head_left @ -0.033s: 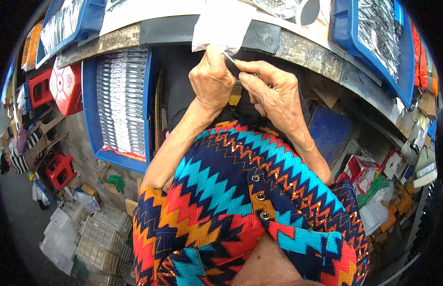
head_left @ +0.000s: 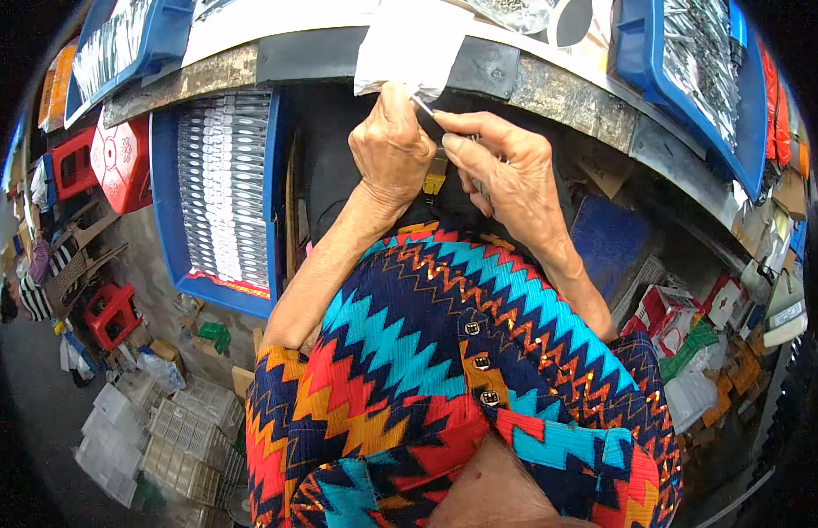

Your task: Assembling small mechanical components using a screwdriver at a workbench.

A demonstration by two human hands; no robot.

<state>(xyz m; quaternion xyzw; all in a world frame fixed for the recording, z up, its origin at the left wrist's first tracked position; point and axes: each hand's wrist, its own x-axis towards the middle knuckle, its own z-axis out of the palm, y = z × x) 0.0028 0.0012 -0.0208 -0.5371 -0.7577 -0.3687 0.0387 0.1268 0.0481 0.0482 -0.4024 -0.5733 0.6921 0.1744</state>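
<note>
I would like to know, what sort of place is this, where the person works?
Probably a small workshop: there is a worn bench, a blue tray with rows of similar silvery pieces, and stacked plastic crates on the floor.

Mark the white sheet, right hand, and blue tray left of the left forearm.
White sheet (head_left: 410, 44), head view: middle of its surface.
Right hand (head_left: 512, 169), head view: back of the hand.
Blue tray (head_left: 168, 185), head view: left wall.

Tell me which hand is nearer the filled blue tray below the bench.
Left. The left hand is to the right of the blue tray, apart from it; the right hand is farther right.
</note>
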